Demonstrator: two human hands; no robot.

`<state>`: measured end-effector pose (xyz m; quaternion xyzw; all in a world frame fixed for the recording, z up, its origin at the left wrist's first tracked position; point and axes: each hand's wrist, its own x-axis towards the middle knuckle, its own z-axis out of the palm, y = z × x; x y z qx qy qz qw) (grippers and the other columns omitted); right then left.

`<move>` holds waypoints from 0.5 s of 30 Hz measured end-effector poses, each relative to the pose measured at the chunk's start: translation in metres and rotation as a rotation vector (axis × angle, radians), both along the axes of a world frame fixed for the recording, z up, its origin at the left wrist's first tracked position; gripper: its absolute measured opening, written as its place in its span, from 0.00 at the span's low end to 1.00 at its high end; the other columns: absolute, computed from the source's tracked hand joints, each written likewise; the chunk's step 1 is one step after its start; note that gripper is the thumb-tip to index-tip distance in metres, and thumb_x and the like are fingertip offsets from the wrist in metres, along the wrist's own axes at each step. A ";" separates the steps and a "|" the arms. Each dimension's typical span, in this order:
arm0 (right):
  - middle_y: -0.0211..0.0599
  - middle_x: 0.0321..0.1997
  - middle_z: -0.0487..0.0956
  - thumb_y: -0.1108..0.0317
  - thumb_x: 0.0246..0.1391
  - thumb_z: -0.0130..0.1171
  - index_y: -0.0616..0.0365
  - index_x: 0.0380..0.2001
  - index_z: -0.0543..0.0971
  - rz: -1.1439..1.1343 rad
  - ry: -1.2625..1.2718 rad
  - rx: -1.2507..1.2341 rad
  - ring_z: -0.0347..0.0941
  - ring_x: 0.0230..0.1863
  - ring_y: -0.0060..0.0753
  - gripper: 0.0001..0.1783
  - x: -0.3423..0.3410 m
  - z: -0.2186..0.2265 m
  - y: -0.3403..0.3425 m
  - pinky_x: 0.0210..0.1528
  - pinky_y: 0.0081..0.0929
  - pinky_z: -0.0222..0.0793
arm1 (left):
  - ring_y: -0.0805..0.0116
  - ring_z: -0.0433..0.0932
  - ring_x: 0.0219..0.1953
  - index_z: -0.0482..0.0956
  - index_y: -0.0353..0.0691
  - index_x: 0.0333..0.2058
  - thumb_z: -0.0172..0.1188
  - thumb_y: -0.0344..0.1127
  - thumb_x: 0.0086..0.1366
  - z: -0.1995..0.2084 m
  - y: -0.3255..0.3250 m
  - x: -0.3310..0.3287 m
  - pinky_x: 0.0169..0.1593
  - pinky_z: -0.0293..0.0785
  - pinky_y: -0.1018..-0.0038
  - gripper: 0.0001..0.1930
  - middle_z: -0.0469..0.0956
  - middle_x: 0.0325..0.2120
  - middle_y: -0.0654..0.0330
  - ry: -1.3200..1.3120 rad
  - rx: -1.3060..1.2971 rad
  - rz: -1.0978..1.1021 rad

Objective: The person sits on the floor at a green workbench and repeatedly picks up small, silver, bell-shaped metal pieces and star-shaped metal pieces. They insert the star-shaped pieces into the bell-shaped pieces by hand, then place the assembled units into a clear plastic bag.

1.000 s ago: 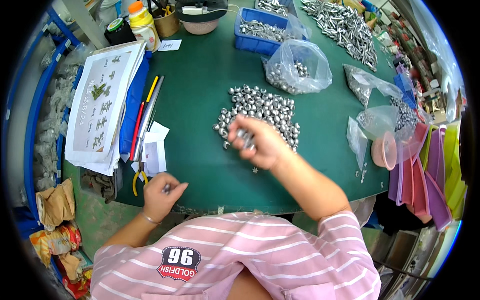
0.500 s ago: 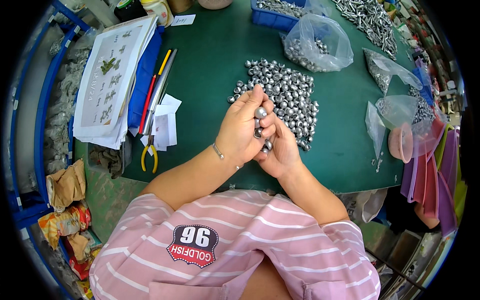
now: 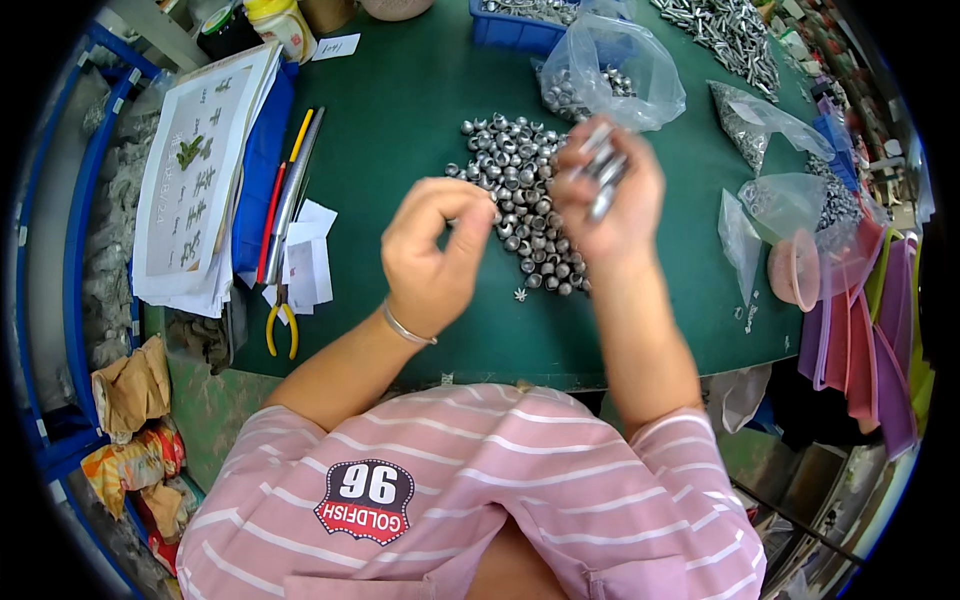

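A pile of small, round, hollow silver metal caps [image 3: 512, 170] lies on the green tabletop in front of me. At the pile's left edge my left hand [image 3: 432, 255] is closed, thumb and forefinger pinched together. A tiny bit of metal seems to show at those fingertips, too small to name. My right hand [image 3: 618, 205] is raised over the pile's right side, palm up and blurred by motion. Its fingers curl around several shiny metal pieces [image 3: 604, 168], whose shape is smeared. Nearer to me, a small star-shaped metal piece [image 3: 520, 295] lies apart from the pile.
Behind the pile stand a blue bin [image 3: 520, 30] and a clear bag [image 3: 640, 85] of caps. Metal pins [image 3: 725, 45] are heaped at far right, near a pink cup [image 3: 795, 270]. Printed sheets [image 3: 195, 180], a red pencil [image 3: 270, 225] and yellow-handled pliers [image 3: 282, 325] lie left.
My hands were together in front of the pile, holding round caps. They have parted: the left moved left and down, the right up and to the right with metal pieces.
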<state>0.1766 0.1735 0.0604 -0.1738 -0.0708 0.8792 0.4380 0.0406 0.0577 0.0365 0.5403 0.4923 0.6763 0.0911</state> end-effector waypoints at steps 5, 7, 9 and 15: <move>0.35 0.25 0.74 0.65 0.52 0.48 0.58 0.32 0.71 -0.332 -0.252 0.293 0.69 0.24 0.26 0.09 0.011 0.006 0.155 0.20 0.22 0.64 | 0.78 0.70 0.31 0.74 0.31 0.29 0.54 0.27 0.61 -0.024 -0.005 -0.020 0.36 0.67 0.81 0.05 0.74 0.31 0.60 -0.183 -0.252 0.044; 0.40 0.31 0.76 0.71 0.45 0.55 0.66 0.34 0.77 -0.433 -0.669 0.257 0.72 0.32 0.36 0.12 -0.002 -0.006 0.191 0.34 0.29 0.68 | 0.78 0.70 0.29 0.75 0.32 0.29 0.57 0.27 0.59 -0.026 -0.010 -0.020 0.34 0.67 0.81 0.04 0.74 0.31 0.61 -0.113 -0.351 0.032; 0.41 0.32 0.77 0.71 0.46 0.53 0.69 0.41 0.75 -0.347 -0.997 0.523 0.74 0.35 0.35 0.18 0.004 -0.015 0.200 0.40 0.28 0.69 | 0.78 0.70 0.27 0.75 0.33 0.30 0.59 0.27 0.56 -0.028 -0.011 -0.024 0.31 0.67 0.81 0.04 0.73 0.30 0.61 0.006 -0.454 0.027; 0.37 0.25 0.77 0.69 0.50 0.52 0.62 0.32 0.76 -0.595 -1.415 1.477 0.73 0.28 0.30 0.09 0.008 -0.004 0.114 0.28 0.24 0.69 | 0.72 0.70 0.22 0.77 0.35 0.30 0.63 0.25 0.48 -0.052 -0.015 -0.032 0.27 0.68 0.78 0.08 0.73 0.28 0.60 0.401 -0.590 -0.073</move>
